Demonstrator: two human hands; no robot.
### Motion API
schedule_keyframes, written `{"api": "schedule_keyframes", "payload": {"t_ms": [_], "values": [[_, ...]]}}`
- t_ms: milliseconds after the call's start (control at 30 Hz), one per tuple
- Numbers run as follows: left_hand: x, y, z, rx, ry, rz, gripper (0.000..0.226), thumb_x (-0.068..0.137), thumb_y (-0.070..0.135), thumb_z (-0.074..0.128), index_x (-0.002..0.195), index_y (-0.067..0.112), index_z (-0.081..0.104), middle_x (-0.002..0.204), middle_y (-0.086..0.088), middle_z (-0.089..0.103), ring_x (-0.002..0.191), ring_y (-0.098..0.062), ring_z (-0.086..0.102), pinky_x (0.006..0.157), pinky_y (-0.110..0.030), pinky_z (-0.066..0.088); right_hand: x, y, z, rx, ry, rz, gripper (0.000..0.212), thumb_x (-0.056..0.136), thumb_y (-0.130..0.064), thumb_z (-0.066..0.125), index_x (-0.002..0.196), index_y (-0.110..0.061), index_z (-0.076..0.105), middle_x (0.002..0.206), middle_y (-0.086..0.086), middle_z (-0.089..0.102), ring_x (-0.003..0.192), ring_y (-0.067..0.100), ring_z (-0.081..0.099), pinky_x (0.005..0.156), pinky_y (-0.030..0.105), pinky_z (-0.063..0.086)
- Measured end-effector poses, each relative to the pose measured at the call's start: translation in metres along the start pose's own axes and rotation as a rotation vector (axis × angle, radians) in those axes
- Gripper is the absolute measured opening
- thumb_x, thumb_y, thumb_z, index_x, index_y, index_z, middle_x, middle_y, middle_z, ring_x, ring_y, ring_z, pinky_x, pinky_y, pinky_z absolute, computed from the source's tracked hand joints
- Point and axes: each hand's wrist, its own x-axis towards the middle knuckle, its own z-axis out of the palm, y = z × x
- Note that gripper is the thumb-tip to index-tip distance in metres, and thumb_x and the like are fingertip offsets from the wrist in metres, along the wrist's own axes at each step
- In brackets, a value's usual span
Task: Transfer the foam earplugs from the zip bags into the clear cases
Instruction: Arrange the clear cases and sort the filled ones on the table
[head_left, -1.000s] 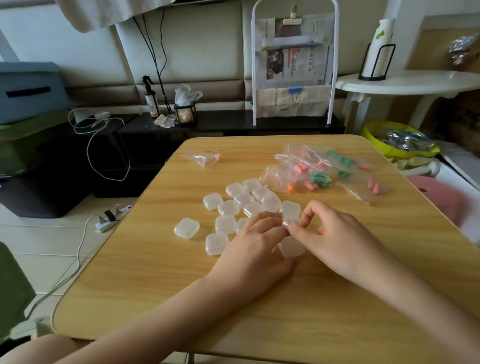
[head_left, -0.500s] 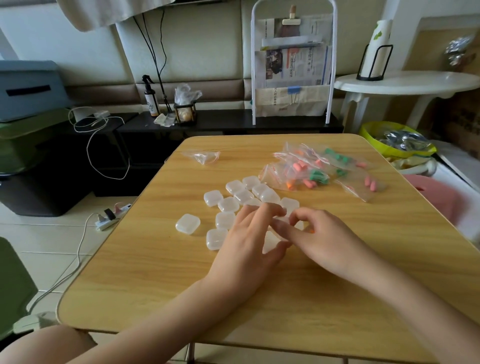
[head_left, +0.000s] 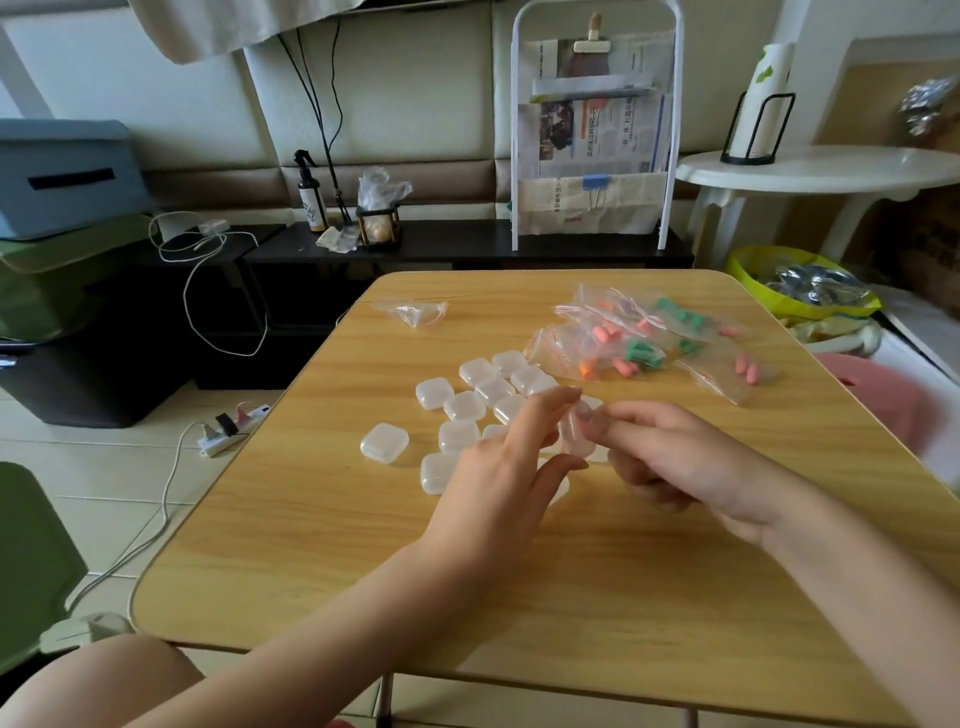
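Note:
Several clear square cases (head_left: 470, 402) lie clustered mid-table, one case (head_left: 384, 441) apart to the left. My right hand (head_left: 670, 462) holds a clear case (head_left: 577, 434) lifted off the table, fingers curled round it. My left hand (head_left: 498, 467) meets that case from the left, index finger and thumb at its edges. Behind them lies a pile of zip bags (head_left: 639, 343) with pink, orange and green foam earplugs inside. A single bag of pink plugs (head_left: 740, 371) sits at the pile's right. An empty zip bag (head_left: 413, 310) lies at the far left of the table.
The wooden table (head_left: 571, 571) has rounded corners and bare wood toward me. Beyond it stand a black low shelf (head_left: 467, 244), a white magazine rack (head_left: 595, 130) and a white round side table (head_left: 821, 169). A yellow basin (head_left: 748, 265) sits at right; a power strip (head_left: 234, 422) lies on the floor.
Both hands have risen off the table with the clear case between them; a second ago they were pressed down on it among the other cases.

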Motion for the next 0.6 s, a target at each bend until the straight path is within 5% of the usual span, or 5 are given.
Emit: {"api": "schedule_keyframes", "payload": {"t_ms": [200, 300, 467, 600], "values": [[0.004, 0.003, -0.005, -0.055, -0.085, -0.005, 0.046, 0.093, 0.016, 0.057, 0.124, 0.037, 0.029, 0.129, 0.013, 0.053, 0.113, -0.008, 0.057, 0.094, -0.028, 0.048, 0.001, 0.001, -0.009, 0.11, -0.088, 0.034, 0.054, 0.07, -0.059, 0.06, 0.104, -0.017, 0.065, 0.052, -0.006, 0.024, 0.043, 0.01, 0.019, 0.042, 0.019, 0.012], [0.005, 0.001, -0.003, -0.113, -0.035, 0.012, 0.046, 0.091, 0.009, 0.06, 0.127, 0.024, 0.036, 0.129, 0.011, 0.052, 0.118, -0.002, 0.053, 0.096, -0.018, 0.046, 0.001, 0.003, -0.009, 0.166, -0.118, 0.034, 0.045, 0.072, -0.056, 0.061, 0.104, -0.025, 0.066, 0.054, -0.005, 0.021, 0.045, 0.01, 0.016, 0.044, 0.022, 0.007], [0.008, 0.004, -0.014, -0.493, -0.125, -0.312, 0.039, 0.087, 0.025, 0.066, 0.124, 0.021, 0.056, 0.118, 0.005, 0.065, 0.113, -0.001, 0.058, 0.096, -0.027, 0.049, 0.001, 0.001, -0.004, 0.073, -0.013, -0.034, 0.038, 0.076, -0.053, 0.06, 0.107, -0.03, 0.064, 0.049, -0.008, 0.027, 0.042, 0.009, 0.023, 0.041, 0.02, 0.015], [0.011, 0.007, -0.017, -0.452, -0.118, -0.323, 0.048, 0.074, 0.027, 0.078, 0.117, 0.015, 0.062, 0.107, 0.004, 0.07, 0.105, -0.003, 0.063, 0.093, -0.027, 0.051, -0.001, -0.002, -0.003, 0.01, -0.011, -0.079, 0.039, 0.077, -0.054, 0.059, 0.104, -0.028, 0.065, 0.048, -0.007, 0.03, 0.043, 0.009, 0.025, 0.039, 0.018, 0.02]]}}
